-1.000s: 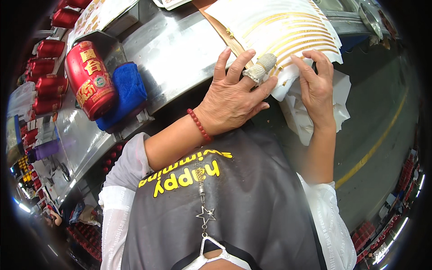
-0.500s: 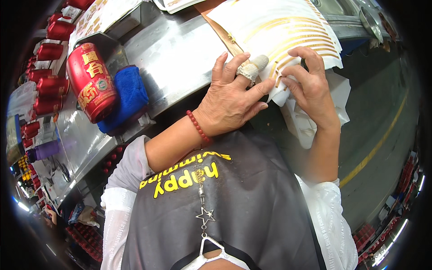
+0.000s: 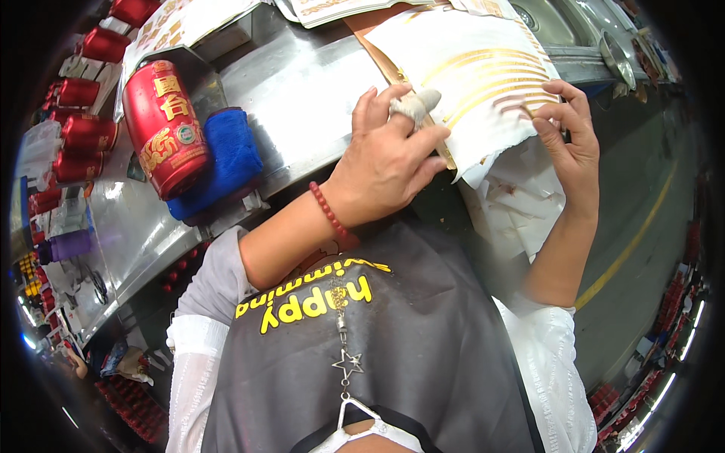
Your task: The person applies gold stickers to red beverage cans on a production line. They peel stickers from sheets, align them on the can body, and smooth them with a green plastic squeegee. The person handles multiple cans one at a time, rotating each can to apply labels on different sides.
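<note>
Gold strip pinched in my right hand, clear of my left

The slim, glossy gold strip (image 3: 526, 112) sits between the thumb and forefinger of my right hand (image 3: 570, 147), closed together at its end. Motion blurs it, so I cannot tell its full length; what shows runs left and slightly far from my fingertips, above the right part of the white paper sheet with rows of curved gold bands (image 3: 461, 38). That sheet lies at the far right of the shiny steel worktop (image 3: 291, 98), its ragged near edge above some creased white paper (image 3: 517, 200). Its bands have their long axes roughly left to right, bowed toward the far side, left ends dipping nearer.

My left hand (image 3: 389, 162) is spread beside the sheet's left edge and the flat brown board (image 3: 381, 54), gripping nothing that I can see; one finger wears a pale cloth cap (image 3: 415, 106).

I judge the step to be lifting one strip free of its backing. The next move calls for a light, steady pinch, keeping the strip from folding or touching the sheet.

To the left, a rounded red bottle with gold decoration (image 3: 170, 132) lies against a blue cloth (image 3: 230, 155), its long axis running far left to near right.
</note>
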Motion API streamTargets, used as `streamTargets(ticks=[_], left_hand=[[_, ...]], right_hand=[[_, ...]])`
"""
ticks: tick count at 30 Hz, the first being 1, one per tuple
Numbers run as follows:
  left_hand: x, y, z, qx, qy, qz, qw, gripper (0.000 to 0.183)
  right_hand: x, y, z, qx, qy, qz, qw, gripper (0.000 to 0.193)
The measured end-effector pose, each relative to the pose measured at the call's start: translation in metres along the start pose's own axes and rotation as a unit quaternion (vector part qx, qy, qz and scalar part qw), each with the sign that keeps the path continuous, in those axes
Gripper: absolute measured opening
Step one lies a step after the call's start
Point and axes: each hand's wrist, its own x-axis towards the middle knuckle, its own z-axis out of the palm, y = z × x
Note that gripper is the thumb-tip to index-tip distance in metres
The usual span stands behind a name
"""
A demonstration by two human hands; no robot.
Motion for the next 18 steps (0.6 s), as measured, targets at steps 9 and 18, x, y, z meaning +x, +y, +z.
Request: streamTargets(ticks=[9, 18], left_hand=[[0.044, -0.003, 0.014, -0.01, -0.005, 0.062, 0.998, 0.041], [0.032, -0.006, 0.01, 0.117, -0.04, 0.069, 0.99, 0.029]], right_hand=[[-0.002, -0.012, 0.018, -0.118, -0.124, -0.056, 0.984, 0.007], [-0.015, -0.007, 0.014, -0.157, -0.178, -0.071, 0.969, 0.009]])
